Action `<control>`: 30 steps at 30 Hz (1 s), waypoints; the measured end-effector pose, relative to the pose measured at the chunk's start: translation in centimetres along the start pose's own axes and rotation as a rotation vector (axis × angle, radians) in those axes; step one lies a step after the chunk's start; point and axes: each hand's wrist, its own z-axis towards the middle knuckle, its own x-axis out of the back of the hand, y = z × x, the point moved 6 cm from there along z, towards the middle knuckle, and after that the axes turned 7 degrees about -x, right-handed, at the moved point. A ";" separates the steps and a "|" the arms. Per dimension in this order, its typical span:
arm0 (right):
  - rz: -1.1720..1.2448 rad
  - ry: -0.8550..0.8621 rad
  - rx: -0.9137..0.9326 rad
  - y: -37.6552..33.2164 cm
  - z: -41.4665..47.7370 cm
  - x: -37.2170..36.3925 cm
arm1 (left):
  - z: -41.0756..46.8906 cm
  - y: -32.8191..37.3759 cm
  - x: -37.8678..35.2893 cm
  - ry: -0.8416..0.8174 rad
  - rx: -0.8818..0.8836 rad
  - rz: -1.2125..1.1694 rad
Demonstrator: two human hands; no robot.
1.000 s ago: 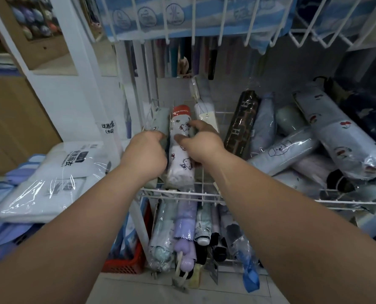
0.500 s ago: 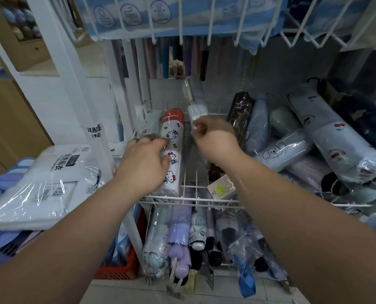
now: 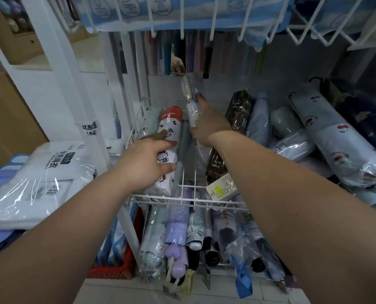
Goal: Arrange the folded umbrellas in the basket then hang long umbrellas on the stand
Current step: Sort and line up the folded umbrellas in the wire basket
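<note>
the white wire basket (image 3: 182, 197) sits in the middle, and both hands are inside it. the left hand (image 3: 147, 163) lies over the white cat-print umbrella (image 3: 168, 137) with the red cap. thumb and forefinger are spread wide and curl round its body, gripping it where it lies along the basket's left wall, cap toward the back. just beside it, nearer the basket's middle, lies a grey umbrella (image 3: 182, 148), and the left thumb tip touches it.

the right hand (image 3: 209, 126) is closed round a pale plastic-wrapped umbrella (image 3: 191, 102), which it holds nearly upright at the back of the basket with its top leaning a little left. on the basket's right side a dark brown patterned umbrella (image 3: 237, 115) lies slanted, with a paper tag (image 3: 221, 189) at its near end by the front rim.

right of the basket is a heap of pale blue cherry-print umbrellas (image 3: 336, 145). beneath the basket, more wrapped umbrellas (image 3: 178, 227) stand in a row. left of the basket lie bagged raincoats (image 3: 40, 172).
</note>
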 end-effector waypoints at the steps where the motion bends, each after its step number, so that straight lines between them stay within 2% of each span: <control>1: -0.015 0.014 0.003 0.0 0.1 -0.2 | -0.1 -0.1 -0.2 0.009 0.002 -0.003; 6: -0.026 0.070 0.026 0.2 -0.3 0.8 | -0.3 -0.3 -0.7 0.051 -0.010 0.024; 12: 0.168 0.116 -0.002 -0.2 -1.4 2.3 | -0.5 -0.2 -0.8 0.063 0.012 0.007; 18: -0.166 -0.064 0.051 2.1 -5.4 0.1 | -0.8 0.0 -0.8 0.057 0.005 -0.044; 28: -0.379 -0.179 0.083 2.1 -5.8 -2.2 | -1.4 1.4 -0.5 -0.098 0.012 0.032; 30: -0.393 -0.139 0.105 1.7 -5.2 -2.5 | -1.5 1.4 -0.4 -0.135 -0.001 0.033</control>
